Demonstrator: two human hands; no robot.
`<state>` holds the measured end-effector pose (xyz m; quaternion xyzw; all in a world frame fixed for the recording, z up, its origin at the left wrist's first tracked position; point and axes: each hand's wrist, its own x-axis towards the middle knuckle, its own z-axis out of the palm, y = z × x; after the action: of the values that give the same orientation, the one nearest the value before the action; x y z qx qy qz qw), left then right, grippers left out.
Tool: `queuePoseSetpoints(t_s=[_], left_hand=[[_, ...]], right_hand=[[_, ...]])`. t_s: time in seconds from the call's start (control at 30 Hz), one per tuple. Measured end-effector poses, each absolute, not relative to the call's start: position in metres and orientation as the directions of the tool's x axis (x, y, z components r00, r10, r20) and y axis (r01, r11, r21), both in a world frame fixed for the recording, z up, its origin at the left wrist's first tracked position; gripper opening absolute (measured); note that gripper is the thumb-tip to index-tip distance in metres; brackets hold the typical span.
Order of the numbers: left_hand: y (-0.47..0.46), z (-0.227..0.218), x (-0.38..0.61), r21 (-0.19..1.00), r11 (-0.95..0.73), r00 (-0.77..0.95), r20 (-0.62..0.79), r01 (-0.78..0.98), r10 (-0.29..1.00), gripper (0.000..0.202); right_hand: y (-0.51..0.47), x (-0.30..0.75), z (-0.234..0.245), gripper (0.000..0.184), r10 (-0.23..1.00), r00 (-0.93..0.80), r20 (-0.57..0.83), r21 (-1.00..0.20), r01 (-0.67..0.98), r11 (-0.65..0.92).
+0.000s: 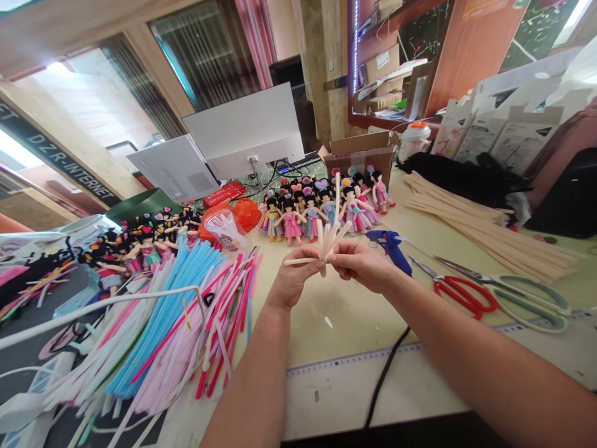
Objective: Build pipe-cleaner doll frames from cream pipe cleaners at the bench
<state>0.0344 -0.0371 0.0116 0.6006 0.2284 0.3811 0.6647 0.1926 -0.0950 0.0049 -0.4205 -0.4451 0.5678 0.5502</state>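
Note:
Between my two hands, above the pale tabletop, is a bundle of cream pipe cleaners (329, 235) with its ends fanned upward and one long strand rising highest. My left hand (298, 274) pinches the base of the bundle from the left, where one strand sticks out sideways. From the right, my right hand (359, 266) pinches the same base with thumb and forefinger. Just behind stand several small pipe-cleaner dolls (310, 214) with black hair and colourful dresses. Close to my right hand lies a blue glue gun (392, 249).
Red-handled scissors (466, 295) and green-handled scissors (532, 302) lie at right, near a pile of cream pipe cleaners (489, 227). Coloured pipe cleaners (172, 323) and more dolls (144, 242) fill the left. A black cable (387, 373) crosses the printed ruler (345, 362). A monitor (245, 127) stands behind.

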Motion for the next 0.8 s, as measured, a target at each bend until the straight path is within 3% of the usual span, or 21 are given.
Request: queuePoseSetpoints(t_s=[0.13, 0.27, 0.4, 0.5, 0.8], left_hand=[[-0.039, 0.013, 0.035, 0.978, -0.059, 0.601, 0.171, -0.201, 0.781, 0.025], [-0.041, 0.01, 0.041, 0.991, 0.034, 0.515, 0.039, -0.132, 0.856, 0.032], [-0.042, 0.008, 0.044, 0.964, 0.259, 0.561, -0.181, -0.061, 0.808, 0.046], [-0.045, 0.009, 0.044, 0.931, 0.36, 0.602, -0.251, -0.065, 0.758, 0.047], [-0.043, 0.01, 0.042, 0.92, 0.361, 0.615, -0.199, -0.151, 0.763, 0.041]], right_hand=[[-0.093, 0.193, 0.002, 0.029, 0.998, 0.024, 0.057, -0.981, -0.186, 0.06], [-0.094, 0.192, 0.005, 0.023, 0.953, 0.187, 0.238, -0.97, 0.006, 0.241], [-0.099, 0.19, 0.011, 0.018, 0.846, 0.223, 0.483, -0.849, 0.355, 0.391], [-0.101, 0.188, 0.01, 0.016, 0.792, 0.145, 0.593, -0.726, 0.52, 0.449], [-0.097, 0.187, 0.0, 0.016, 0.783, 0.129, 0.608, -0.713, 0.521, 0.468]])
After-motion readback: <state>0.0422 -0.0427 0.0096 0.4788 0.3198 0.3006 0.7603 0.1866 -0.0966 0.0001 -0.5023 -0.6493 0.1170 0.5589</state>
